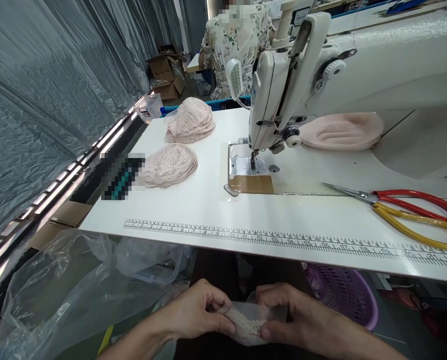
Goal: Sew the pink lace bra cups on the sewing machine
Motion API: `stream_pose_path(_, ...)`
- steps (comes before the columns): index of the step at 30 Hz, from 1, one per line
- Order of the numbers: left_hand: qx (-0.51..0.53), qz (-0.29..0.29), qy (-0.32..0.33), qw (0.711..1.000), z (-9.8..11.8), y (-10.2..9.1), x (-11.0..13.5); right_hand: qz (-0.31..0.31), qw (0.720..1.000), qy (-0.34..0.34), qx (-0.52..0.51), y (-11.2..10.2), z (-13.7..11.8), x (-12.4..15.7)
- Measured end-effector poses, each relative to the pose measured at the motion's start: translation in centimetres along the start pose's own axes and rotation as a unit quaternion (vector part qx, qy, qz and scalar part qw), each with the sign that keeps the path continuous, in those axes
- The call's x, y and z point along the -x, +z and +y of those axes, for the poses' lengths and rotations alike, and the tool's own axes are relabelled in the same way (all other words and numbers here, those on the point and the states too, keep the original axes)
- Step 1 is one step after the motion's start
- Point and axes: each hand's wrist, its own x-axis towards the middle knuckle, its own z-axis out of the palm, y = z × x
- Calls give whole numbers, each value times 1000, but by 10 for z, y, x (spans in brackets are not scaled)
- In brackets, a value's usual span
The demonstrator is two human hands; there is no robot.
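Low in the view, over my lap and below the table edge, my left hand (208,312) pinches one side of a sheer piece of fabric with lace trim (244,322). The opposite side is gripped between the thumb and fingers of my right hand (283,312). Pale and see-through, the piece hangs slightly slack between the two hands, with a bumpy cream edge across it. Two stacks of pinkish lace pieces, one nearer (171,165) and one farther (190,120), lie on the left of the white table (163,207). The sewing machine (276,95) stands to their right.
Red-and-yellow-handled scissors (414,210) lie at the table's right. Pink cup-shaped pieces (343,131) rest behind the needle area. A purple basket (343,295) and clear plastic bags (81,285) are below the table. Another person (231,50) is at the back, near cardboard boxes (167,72).
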Motion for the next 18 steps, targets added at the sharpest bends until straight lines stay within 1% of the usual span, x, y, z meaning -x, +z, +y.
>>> stream_pose_path(3,-6,-2,-4,1000,3,1,1,-12,1000,-2,-2,0,-4,0)
stream_pose_path(6,-4,0,7,1000,4,1,3,-17,1000,9,-13,0,-5,-1)
stream_pose_path(8,9,-12,11,1000,3,0,4,-17,1000,17,-16,1,-4,-1)
stream_pose_path(10,10,-26,16,999,0,0,3,-3,1000,21,-15,2,-1,-1)
stream_pose_path(12,-9,-14,11,1000,-3,1,2,6,1000,19,-16,1,0,-1)
stream_pose_path(15,-33,30,-2,999,-7,3,-1,-2,1000,2,-20,0,1,-2)
stream_pose_path(18,-29,39,3,999,-8,5,-3,-9,1000,-8,-18,-1,-2,-2)
